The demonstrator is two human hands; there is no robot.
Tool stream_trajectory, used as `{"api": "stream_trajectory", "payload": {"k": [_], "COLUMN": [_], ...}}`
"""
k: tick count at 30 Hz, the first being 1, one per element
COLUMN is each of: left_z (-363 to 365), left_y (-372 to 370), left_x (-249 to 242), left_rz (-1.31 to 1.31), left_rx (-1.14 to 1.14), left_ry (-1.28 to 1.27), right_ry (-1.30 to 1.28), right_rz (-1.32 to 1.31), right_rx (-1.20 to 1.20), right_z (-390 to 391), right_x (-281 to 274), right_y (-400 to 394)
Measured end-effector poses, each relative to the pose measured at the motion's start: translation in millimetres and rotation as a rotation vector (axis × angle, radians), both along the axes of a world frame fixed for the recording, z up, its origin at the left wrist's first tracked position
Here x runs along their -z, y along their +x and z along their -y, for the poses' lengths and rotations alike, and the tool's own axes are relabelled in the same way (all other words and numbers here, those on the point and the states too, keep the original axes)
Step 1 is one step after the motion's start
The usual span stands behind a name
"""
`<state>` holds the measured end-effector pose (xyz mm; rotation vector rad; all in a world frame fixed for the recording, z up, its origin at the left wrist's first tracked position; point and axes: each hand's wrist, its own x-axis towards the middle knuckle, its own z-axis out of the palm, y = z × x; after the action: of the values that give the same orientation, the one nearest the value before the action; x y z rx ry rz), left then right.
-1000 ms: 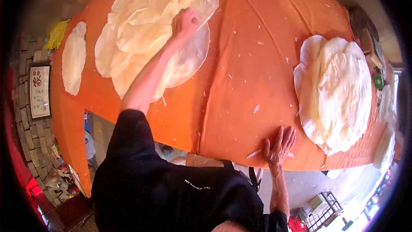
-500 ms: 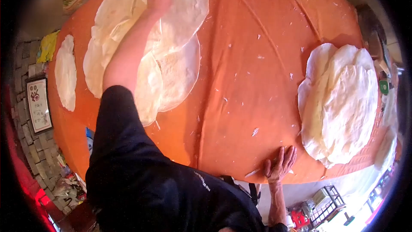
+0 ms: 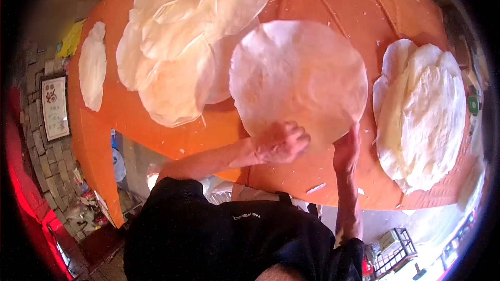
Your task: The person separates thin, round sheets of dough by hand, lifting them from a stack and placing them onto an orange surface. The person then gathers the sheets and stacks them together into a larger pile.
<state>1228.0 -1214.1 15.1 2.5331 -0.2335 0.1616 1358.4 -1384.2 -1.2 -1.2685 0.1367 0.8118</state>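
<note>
A thin, pale round flatbread (image 3: 299,73) is spread out in front of me, over the orange cloth. My left hand (image 3: 284,143) is curled closed at its near edge, seemingly pinching it. At the near right edge my right hand (image 3: 348,148) grips the same round, its thumb showing and the other fingers mostly hidden. To the left lies an overlapping pile of similar flatbreads (image 3: 177,26), partly covered by the held round on its right side. Another stack of whiter, folded-looking flatbreads (image 3: 422,114) rests to the right of my right hand.
The orange cloth (image 3: 250,182) covers a large table, with small scraps scattered on it. A narrow pale piece (image 3: 92,67) lies at the left edge. A framed sign (image 3: 54,108) stands beyond that edge on the left. A black wire rack (image 3: 396,252) is below right.
My left hand has come back from the far left pile toward me, bringing a round flatbread to the middle. My right hand has left the table's near edge and now holds that round.
</note>
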Motion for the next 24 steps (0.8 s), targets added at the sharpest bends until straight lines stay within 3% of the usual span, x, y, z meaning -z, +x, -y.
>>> {"api": "stream_trajectory", "payload": {"k": [1,2,4,9,10,12,15,16,17,18,19,21,22,23,24], "left_z": [3,-3,-38,-201,-229,-257,-293,-301,-285,-302,-318,-323,-324,-325,-324], "left_y": [-3,-4,-8,-8,-10,-8,-8,-10,-2,-4,-13,-13,-12,-14,-12], "left_x": [-6,-12,-21,35,49,55,82,92,71,84,98,83,80,77,73], "left_rz": [-0.132,-0.067,0.062,-0.049,-0.064,-0.064,0.002,-0.011,-0.162,-0.229,-0.063,0.003,-0.057,-0.052,-0.05], "left_rx": [0.051,-0.037,-0.208,-0.801,-0.821,-0.854,-0.663,-0.568,-0.478,-0.518,-0.418,-0.27,-0.26,-0.225,-0.191], "left_ry": [-0.08,-0.073,-0.059,0.472,0.563,0.51,0.597,0.701,0.929,0.878,0.964,0.802,0.836,0.842,0.852], "right_ry": [-0.13,-0.262,-0.224,-0.208,-0.21,-0.301,-0.324,-0.374,-0.421,-0.414,-0.399,-0.506,-0.511,-0.256,-0.573], "right_rz": [0.117,0.235,0.201,0.263,0.305,0.284,0.359,0.383,0.409,0.459,0.504,0.887,0.967,0.991,1.158], "right_rx": [-0.028,-0.05,-0.05,-0.017,-0.004,-0.006,-0.035,-0.045,-0.056,-0.046,-0.048,-0.005,0.05,0.007,-0.041], "right_z": [-15,-21,-3,7,14,18,27,27,29,42,54,83,120,141,163], "right_x": [-11,-18,6,-23,-22,-27,-36,-54,-74,-85,-95,-136,-141,-163,-211], "right_y": [3,4,9,11,18,32,52,59,74,93,111,150,188,212,226]}}
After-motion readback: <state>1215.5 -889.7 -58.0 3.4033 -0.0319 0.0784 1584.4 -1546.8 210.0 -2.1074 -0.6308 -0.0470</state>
